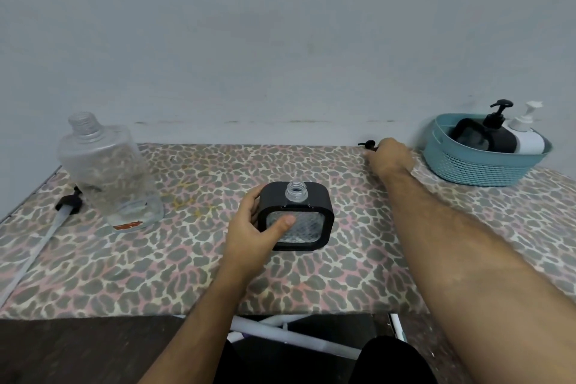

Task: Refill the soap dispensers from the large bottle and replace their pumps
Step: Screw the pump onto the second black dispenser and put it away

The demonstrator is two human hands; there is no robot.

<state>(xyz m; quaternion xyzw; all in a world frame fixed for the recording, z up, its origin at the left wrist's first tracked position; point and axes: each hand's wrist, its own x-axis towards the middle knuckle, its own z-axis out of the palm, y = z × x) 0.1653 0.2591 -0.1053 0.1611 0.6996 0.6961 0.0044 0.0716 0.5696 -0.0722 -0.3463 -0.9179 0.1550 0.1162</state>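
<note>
We grip the open-necked square dispenser with our left hand, thumb pressed on its front. Our right hand covers a black pump by the wall; we cannot tell whether its fingers pinch it.

Both forearms are bare right up to the frame's lower edge, no sleeves showing. The right forearm is hairy. No rings, watch or bands show on the left hand or the right hand. Dark trousers cover the legs below.
</note>
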